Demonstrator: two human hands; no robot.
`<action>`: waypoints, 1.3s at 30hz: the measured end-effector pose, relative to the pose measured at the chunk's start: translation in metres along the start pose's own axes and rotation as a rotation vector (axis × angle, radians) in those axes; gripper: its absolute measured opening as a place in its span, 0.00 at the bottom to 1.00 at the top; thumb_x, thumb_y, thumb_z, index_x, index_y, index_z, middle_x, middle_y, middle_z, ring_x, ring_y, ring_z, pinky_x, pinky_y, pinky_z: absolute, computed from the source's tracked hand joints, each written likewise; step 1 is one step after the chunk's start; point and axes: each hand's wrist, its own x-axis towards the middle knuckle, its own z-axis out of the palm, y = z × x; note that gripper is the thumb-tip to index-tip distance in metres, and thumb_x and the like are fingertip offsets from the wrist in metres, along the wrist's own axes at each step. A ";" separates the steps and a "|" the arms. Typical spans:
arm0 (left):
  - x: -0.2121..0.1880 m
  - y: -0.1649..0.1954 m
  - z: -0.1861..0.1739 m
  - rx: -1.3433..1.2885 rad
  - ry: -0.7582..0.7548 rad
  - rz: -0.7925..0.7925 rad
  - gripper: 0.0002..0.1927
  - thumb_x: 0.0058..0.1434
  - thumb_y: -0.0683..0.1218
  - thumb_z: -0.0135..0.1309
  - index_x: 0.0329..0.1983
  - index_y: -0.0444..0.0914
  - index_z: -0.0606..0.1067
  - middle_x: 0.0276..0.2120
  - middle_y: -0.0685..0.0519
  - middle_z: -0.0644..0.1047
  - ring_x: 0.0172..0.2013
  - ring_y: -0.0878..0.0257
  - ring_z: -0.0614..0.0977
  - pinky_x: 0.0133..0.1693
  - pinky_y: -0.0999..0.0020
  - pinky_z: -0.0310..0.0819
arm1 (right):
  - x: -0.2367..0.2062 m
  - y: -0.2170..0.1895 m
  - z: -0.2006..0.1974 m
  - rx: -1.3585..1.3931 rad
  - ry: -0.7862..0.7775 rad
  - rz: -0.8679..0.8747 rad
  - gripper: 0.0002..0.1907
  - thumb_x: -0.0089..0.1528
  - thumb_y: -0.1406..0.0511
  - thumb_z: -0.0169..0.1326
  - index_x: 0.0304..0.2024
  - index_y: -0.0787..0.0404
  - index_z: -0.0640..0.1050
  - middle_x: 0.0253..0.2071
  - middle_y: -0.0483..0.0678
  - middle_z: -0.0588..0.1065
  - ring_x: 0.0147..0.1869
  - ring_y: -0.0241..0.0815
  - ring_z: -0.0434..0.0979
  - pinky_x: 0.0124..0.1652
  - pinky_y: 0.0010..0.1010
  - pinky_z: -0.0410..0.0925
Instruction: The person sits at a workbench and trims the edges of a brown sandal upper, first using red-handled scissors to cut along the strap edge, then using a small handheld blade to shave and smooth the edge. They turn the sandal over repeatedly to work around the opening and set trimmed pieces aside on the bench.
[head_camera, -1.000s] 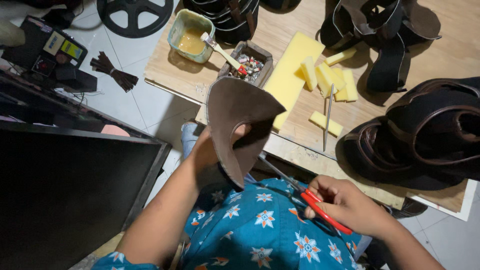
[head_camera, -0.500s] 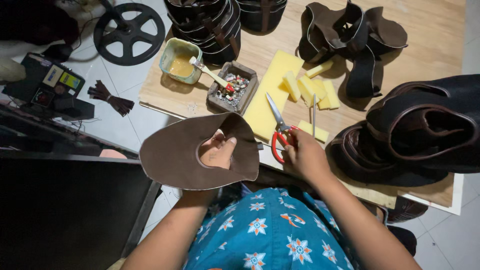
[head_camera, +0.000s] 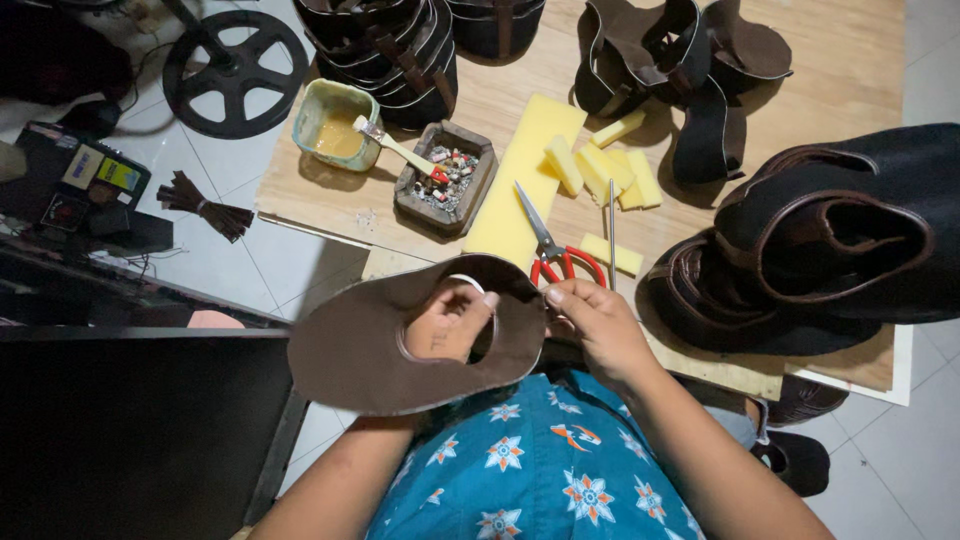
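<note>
Off the job, your wooden worktop (head_camera: 800, 60) is crowded: red-handled scissors (head_camera: 553, 250) lie on its near edge, touching the big yellow foam sheet (head_camera: 520, 180). Left of the scissors sits a box of small bits (head_camera: 447, 180), then a glue pot (head_camera: 335, 125) with a brush. Right of the scissors, stacked dark shoe uppers (head_camera: 830, 250). Far left, off the board, a black reel (head_camera: 235, 72).

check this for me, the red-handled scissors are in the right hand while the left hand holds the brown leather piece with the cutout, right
Not quite. The head view shows the red-handled scissors lying on the wooden board, partly on the yellow foam sheet, just beyond the right hand. That hand pinches the edge of the brown leather piece. The left hand does hold the piece, showing through its cutout.
</note>
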 end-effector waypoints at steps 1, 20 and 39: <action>0.002 -0.002 0.001 0.021 -0.064 0.023 0.13 0.60 0.46 0.65 0.40 0.34 0.76 0.31 0.56 0.75 0.31 0.73 0.73 0.34 0.75 0.70 | -0.003 -0.002 0.000 -0.005 -0.010 0.016 0.11 0.65 0.62 0.53 0.42 0.65 0.79 0.34 0.41 0.78 0.37 0.32 0.76 0.40 0.26 0.71; 0.014 -0.073 -0.011 -0.249 -0.133 -0.340 0.08 0.65 0.46 0.57 0.40 0.35 0.75 0.30 0.55 0.78 0.29 0.69 0.76 0.32 0.74 0.72 | 0.003 0.002 -0.006 0.069 0.054 -0.031 0.09 0.67 0.63 0.52 0.40 0.63 0.78 0.35 0.42 0.76 0.38 0.32 0.76 0.39 0.29 0.72; 0.008 0.027 0.039 0.038 -0.160 0.119 0.19 0.60 0.51 0.63 0.44 0.32 0.73 0.34 0.55 0.79 0.34 0.71 0.81 0.36 0.74 0.77 | 0.005 -0.008 -0.004 -0.313 0.041 -0.272 0.10 0.68 0.63 0.53 0.41 0.65 0.79 0.33 0.42 0.74 0.33 0.30 0.70 0.33 0.22 0.67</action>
